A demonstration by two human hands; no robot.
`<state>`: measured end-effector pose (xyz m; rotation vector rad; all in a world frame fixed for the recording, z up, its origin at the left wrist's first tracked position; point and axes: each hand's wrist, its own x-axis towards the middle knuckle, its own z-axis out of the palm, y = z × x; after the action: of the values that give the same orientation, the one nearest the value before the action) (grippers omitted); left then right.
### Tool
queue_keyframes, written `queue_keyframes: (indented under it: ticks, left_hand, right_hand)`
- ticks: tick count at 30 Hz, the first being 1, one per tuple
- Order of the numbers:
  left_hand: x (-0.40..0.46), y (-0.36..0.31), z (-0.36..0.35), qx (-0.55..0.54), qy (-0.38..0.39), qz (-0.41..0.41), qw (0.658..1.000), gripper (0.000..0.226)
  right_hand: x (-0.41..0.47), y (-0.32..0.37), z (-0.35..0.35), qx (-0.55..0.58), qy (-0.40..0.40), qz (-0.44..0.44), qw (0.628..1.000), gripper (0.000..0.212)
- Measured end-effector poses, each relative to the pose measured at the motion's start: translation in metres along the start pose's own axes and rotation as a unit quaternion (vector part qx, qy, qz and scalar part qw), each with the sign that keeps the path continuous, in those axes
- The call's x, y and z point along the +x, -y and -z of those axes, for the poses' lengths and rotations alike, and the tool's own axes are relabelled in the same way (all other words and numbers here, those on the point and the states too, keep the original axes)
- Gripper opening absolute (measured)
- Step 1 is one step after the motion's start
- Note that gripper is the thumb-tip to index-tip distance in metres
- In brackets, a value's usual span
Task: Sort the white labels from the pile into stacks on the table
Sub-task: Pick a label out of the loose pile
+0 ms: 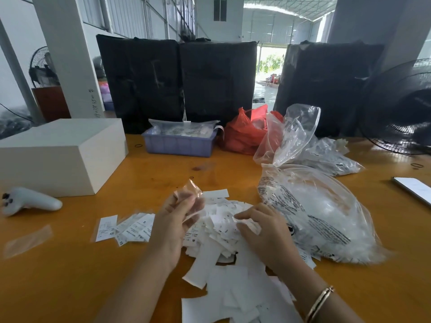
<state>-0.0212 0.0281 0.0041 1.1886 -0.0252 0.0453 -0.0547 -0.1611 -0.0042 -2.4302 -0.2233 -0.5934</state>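
Loose white paper labels point(221, 231) heap mid-table under both hands: the right hand point(263, 229) pinches one from the heap, while the left hand point(173, 223) lifts a small clear plastic sleeve point(188, 194), likely to clear it, left of which lie fanned sorted labels point(127, 228).

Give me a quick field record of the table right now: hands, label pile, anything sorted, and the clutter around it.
left hand: raised over the pile, pinching a small clear sleeve
right hand: on the label pile, fingers curled on labels
label pile: loose white labels, heaped between and below the hands
sorted labels: a fanned group left of the pile, sizes S and XS readable
large clear bag: right of the pile, touching it
white box: far left
blue tray: far centre
red bag: beside the tray
table: orange wood
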Motion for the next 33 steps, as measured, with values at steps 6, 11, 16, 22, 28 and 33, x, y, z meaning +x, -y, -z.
queue_keyframes:
  ticks: [6, 11, 16, 22, 28, 33]
  left_hand:
    - [0.004, 0.001, 0.002, 0.02, -0.068, -0.002, 0.998, 0.014]
    - [0.003, 0.003, 0.001, 0.064, -0.059, -0.011, 0.996, 0.016]
    - [0.001, 0.004, 0.0, 0.099, -0.049, -0.015, 0.994, 0.013]
    - [0.001, 0.006, 0.0, 0.126, -0.043, -0.023, 0.991, 0.015]
    - [0.002, 0.008, 0.001, 0.132, -0.041, -0.021, 0.99, 0.014]
    - [0.002, 0.009, 0.001, 0.144, -0.047, -0.028, 0.988, 0.015]
  right_hand:
    - [-0.001, -0.005, -0.004, -0.161, 0.085, 0.047, 0.982, 0.04]
    - [-0.004, 0.002, -0.009, -0.218, 0.062, 0.072, 0.971, 0.039]
    - [-0.007, 0.015, -0.013, -0.261, 0.022, 0.086, 0.961, 0.018]
    - [-0.008, 0.015, -0.012, -0.213, -0.012, 0.082, 0.974, 0.015]
    - [-0.007, 0.011, -0.014, -0.24, 0.098, 0.037, 0.965, 0.053]
    - [-0.008, 0.012, -0.015, -0.238, 0.121, 0.042, 0.963, 0.06]
